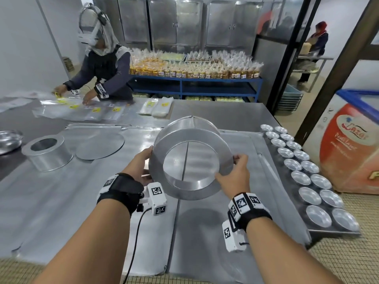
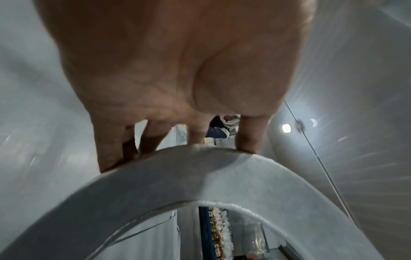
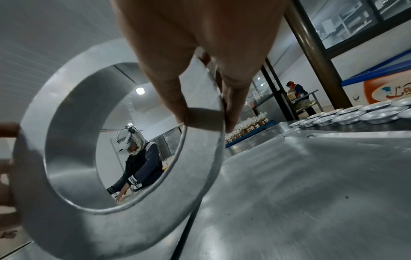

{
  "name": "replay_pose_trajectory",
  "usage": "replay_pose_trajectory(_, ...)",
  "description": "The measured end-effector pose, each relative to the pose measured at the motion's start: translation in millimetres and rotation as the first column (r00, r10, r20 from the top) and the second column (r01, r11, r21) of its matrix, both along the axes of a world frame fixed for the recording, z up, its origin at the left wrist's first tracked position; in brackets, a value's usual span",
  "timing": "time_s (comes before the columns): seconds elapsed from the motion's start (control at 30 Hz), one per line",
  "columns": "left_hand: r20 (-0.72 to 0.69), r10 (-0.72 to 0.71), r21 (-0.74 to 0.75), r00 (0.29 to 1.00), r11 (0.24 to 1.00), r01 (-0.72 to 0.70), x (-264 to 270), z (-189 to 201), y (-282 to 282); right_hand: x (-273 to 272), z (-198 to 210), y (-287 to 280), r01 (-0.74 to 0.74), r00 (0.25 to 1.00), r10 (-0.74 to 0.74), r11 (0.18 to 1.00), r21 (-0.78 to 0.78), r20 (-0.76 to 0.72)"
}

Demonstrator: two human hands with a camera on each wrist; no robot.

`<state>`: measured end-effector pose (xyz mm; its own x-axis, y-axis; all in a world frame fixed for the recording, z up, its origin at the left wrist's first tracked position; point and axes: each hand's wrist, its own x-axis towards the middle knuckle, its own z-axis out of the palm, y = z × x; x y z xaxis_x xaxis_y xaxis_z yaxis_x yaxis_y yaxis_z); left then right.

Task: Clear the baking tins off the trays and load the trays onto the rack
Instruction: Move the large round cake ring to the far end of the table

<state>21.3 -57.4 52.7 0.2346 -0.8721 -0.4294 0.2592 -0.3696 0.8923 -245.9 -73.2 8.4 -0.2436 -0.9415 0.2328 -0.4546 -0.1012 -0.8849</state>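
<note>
Both hands hold 1 round baking tin (image 1: 190,160) in the air above the near trays: the left hand (image 1: 141,163) grips its left edge with fingers curled behind the wall, and the right hand (image 1: 235,173) pinches its right rim, thumb on the flat ring face. The tin is tilted, its open-centred bottom facing the person, with the seam between 2 flat metal trays (image 1: 61,197) showing through the hole. Farther left, on the trays, a second round tin (image 1: 48,152) stands upright just beside a loose flat disc (image 1: 100,145). Along the right edge a narrow tray (image 1: 336,231) carries 2 rows of small fluted tins (image 1: 301,167). At the far left another person (image 1: 102,64) handles clear plastic bags (image 1: 75,110).
</note>
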Motion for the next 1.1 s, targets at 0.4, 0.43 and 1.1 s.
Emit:
replay_pose_trajectory(0.4,-0.097,-0.147,-0.222,0.984,0.967,0.123,55,-13,25,18,-5,32,-0.106,0.93,0.108,0.994,-0.024,0.352)
replay_pose_trajectory(0.43,-0.114,-0.137,-0.221,0.984,0.969,0.109,61,-17,28,22,-5,38,-0.136,0.89,0.134,0.99,-0.028,0.436)
replay_pose_trajectory(1.1,-0.078,-0.227,-0.203,0.971,0.957,0.207,72,-92,81,37,-61,97,0.028,0.997,-0.045,0.973,0.23,0.068)
